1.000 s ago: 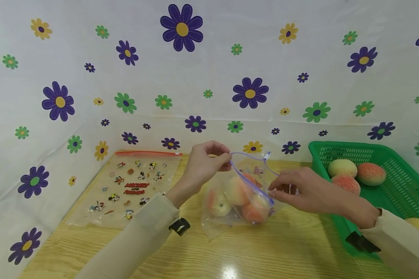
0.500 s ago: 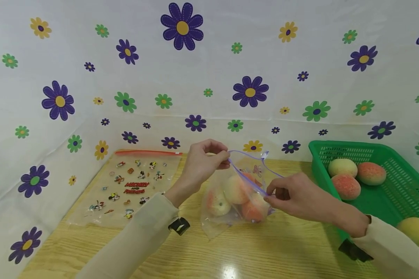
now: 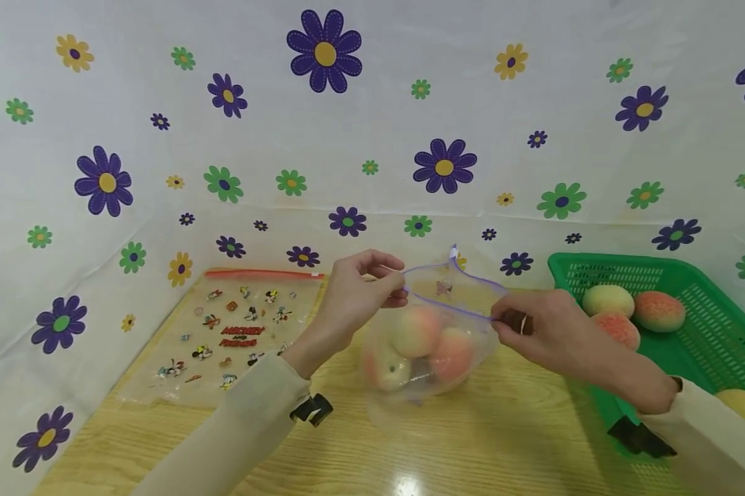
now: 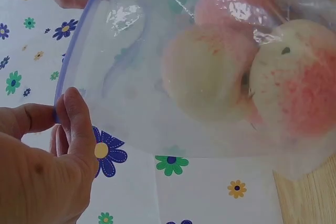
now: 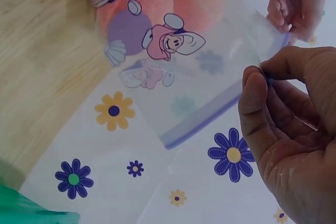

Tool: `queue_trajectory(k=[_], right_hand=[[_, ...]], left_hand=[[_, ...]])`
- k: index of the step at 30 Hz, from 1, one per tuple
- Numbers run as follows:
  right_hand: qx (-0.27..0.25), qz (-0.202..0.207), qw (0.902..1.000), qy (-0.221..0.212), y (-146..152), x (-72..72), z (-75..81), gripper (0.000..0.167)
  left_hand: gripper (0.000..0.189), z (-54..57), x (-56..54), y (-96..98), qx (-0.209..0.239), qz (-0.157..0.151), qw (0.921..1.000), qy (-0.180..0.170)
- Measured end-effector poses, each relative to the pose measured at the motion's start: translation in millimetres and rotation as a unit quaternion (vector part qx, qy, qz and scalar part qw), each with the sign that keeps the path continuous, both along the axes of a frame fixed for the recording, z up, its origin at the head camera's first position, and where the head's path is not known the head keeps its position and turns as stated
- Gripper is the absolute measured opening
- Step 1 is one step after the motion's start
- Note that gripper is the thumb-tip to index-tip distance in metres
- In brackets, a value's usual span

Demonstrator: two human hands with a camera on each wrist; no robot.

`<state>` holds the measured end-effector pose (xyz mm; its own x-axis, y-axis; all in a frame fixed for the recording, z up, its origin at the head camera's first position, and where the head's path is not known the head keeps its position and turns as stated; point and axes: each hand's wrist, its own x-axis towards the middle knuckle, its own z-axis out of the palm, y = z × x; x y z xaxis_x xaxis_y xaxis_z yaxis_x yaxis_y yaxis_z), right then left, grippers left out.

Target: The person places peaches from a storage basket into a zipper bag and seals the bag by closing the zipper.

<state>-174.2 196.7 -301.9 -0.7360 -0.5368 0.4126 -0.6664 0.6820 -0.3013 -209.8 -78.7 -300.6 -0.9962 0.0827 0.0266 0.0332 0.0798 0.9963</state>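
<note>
A clear zip bag (image 3: 387, 406) with a purple zip edge (image 3: 449, 309) holds three peaches (image 3: 417, 331), its mouth spread apart. My left hand (image 3: 366, 296) pinches the left end of the mouth between thumb and fingers. On the right, my right hand (image 3: 542, 327) pinches the near side of the zip edge. The white slider (image 3: 453, 253) stands up at the back of the mouth. In the left wrist view, the peaches (image 4: 210, 72) rest together low in the bag. Cartoon prints (image 5: 176, 43) show on the bag in the right wrist view.
A second zip bag (image 3: 242, 337) with a red zip edge and cartoon prints lies flat at left. At right, a green basket (image 3: 608, 393) holds several fruits, among them a red peach (image 3: 659, 311). A flower-patterned cloth (image 3: 372, 124) hangs behind the wooden table (image 3: 465, 448).
My right hand has closed its fingers on the zip edge, then pulled it up and to the right. The bag's mouth is wider and its slider has risen. My left hand has barely moved.
</note>
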Motion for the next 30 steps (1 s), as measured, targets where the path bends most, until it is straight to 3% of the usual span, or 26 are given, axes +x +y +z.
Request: queue_trajectory(k=[8,18,24,30], right_hand=[[-0.017,0.019,0.992,0.124,5,-11.1,11.5,0.02],[-0.015,-0.011,0.9855,0.169,9,-18.2,36.6,0.023],[-0.03,-0.002,0.984,0.175,11,-21.2,42.6,0.025],[-0.033,0.01,0.9836,0.177,14,-23.5,41.9,0.026]], left_hand=[[0.017,5.0,14.6,6.5,0.087,0.036,0.9956,-0.008],[0.018,6.7,22.0,15.6,0.193,0.038,0.9797,-0.038],[0.016,2.4,12.4,13.6,0.155,0.028,0.9866,-0.043],[0.023,-3.8,-16.6,-0.9,0.07,0.093,0.9928,-0.028]])
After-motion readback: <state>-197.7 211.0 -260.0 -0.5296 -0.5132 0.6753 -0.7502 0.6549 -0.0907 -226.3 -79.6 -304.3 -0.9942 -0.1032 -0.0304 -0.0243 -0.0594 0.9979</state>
